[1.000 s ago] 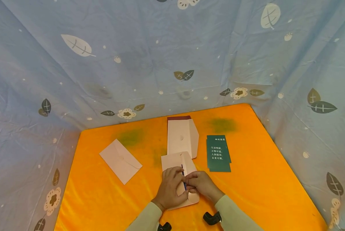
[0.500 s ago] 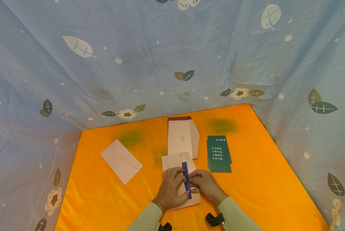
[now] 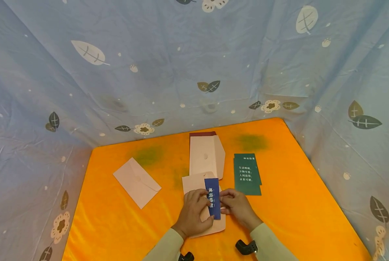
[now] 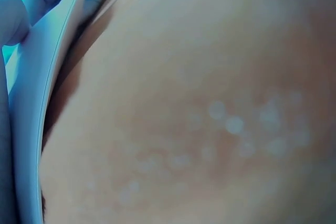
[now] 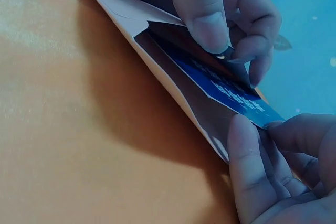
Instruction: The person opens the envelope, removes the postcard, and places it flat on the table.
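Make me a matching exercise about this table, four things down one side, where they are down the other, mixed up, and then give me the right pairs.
Things
1. Blue card
2. Green cards
3. Pale pink envelope with its flap folded down
4. Dark red strip

Places
A. On the left part of the orange cloth
B. Showing past the far edge of the far open-flapped envelope
C. Pinched by the right hand
D. Right of the far open-flapped envelope

Pairs: 1-C, 2-D, 3-A, 4-B
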Demonstrator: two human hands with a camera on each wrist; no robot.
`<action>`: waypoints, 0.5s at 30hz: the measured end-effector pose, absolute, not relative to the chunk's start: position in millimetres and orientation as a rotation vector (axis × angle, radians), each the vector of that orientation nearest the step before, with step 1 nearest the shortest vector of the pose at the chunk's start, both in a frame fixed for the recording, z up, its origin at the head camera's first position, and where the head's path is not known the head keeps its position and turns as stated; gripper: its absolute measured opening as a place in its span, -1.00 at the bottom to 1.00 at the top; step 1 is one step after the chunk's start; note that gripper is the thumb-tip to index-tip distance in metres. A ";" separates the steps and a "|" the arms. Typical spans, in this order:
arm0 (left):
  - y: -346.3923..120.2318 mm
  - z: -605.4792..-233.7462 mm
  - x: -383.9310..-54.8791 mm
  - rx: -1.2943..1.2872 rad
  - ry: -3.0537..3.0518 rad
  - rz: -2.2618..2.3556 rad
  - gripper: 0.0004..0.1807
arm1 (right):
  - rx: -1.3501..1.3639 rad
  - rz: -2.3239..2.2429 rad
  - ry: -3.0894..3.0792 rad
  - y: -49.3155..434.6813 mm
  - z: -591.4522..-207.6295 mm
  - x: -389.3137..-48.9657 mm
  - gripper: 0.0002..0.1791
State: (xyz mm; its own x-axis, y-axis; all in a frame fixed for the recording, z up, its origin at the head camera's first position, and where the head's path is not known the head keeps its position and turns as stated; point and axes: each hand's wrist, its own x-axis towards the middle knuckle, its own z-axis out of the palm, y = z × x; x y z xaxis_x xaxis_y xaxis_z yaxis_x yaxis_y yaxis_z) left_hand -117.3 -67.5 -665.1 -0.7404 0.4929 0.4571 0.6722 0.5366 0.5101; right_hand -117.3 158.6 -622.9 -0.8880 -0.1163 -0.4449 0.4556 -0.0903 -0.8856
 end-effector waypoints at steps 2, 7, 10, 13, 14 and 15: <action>-67.6 -665.4 -117.4 -0.977 -2.517 -1.002 -0.66 | 0.390 -2.034 1.830 158.7 -621.8 -118.1 -0.77; -67.6 -666.0 -118.0 -0.971 -2.513 -1.008 -0.67 | 0.423 -2.036 1.903 160.8 -619.7 -123.1 -0.79; -67.8 -665.7 -117.9 -0.970 -2.521 -1.021 -0.68 | 0.426 -2.037 1.935 163.3 -619.3 -126.1 -0.80; -68.2 -666.7 -117.8 -0.972 -2.530 -1.028 -0.68 | 0.422 -1.999 2.003 165.4 -619.4 -128.2 -0.82; -68.1 -667.0 -118.0 -0.973 -2.530 -1.021 -0.68 | 0.421 -1.985 2.023 166.2 -618.8 -128.8 -0.82; -68.1 -667.2 -117.9 -0.973 -2.533 -1.017 -0.68 | 0.419 -1.974 2.041 167.1 -618.6 -129.6 -0.82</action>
